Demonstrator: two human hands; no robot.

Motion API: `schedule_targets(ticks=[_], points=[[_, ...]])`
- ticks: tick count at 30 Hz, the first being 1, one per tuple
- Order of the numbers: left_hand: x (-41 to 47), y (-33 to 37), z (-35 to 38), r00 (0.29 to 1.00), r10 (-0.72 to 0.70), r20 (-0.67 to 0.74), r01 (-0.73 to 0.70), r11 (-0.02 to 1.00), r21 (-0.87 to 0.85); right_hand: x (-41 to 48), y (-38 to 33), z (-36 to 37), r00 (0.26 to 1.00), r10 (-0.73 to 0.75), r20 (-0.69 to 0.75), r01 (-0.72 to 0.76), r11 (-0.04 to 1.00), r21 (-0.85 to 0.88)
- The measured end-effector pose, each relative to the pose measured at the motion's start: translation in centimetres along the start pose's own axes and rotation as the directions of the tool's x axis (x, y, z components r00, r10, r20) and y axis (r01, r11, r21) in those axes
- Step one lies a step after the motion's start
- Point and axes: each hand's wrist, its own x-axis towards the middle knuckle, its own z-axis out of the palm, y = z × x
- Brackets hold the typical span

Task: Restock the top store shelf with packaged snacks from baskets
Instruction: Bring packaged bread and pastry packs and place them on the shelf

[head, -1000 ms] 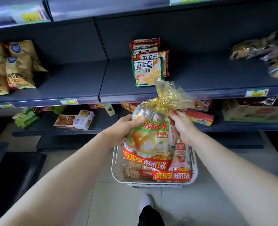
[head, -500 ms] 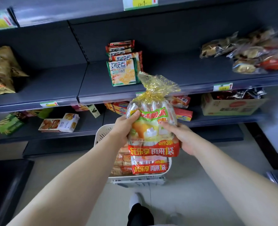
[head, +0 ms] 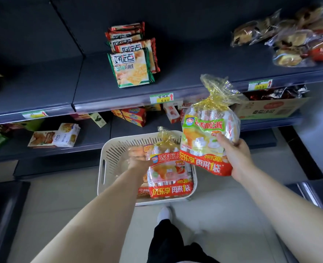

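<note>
A snack bag (head: 208, 141) is held upright at centre right of the frame, its gold-tied top level with the front edge of the shelf (head: 194, 76). It is gripped at its lower right side by the right hand (head: 237, 158), with the fingers (head: 222, 138) curled round its edge. It appears to be held by one hand alone so that the other is freed for the next item. The printed face is kept toward the viewer, which would suit standing it face-out on the shelf.

Just left and lower, a second bag (head: 168, 175) of the same kind lies in the white basket (head: 104, 168) on the floor, below centre. The left hand (head: 137, 160) is seen at this bag's upper left corner. It is blurred, so it cannot be told whether its fingers are closed on the bag or only touching it.

On the shelf above, biscuit packets (head: 132, 67) are stacked at upper centre and wrapped cakes (head: 289, 40) are heaped at upper right. A bare stretch is left between them, and it is judged to be the likely place for the bags.
</note>
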Motion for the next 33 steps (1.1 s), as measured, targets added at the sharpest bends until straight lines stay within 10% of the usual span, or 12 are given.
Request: schedule_targets(ticks=[11,33], points=[[4.5,-1.2,2.0,0.98,-0.13,0.154,0.088,0.963,0.254,1.6,3.5,0.5,0.996,0.069,-0.059,-0.071,0.997,-0.019],[1.8,-0.4,0.5,0.995,0.102,-0.014,-0.102,0.993,-0.063,-1.2,3.0,-0.3,0.992,0.121,-0.036,-0.122,0.992,-0.017]])
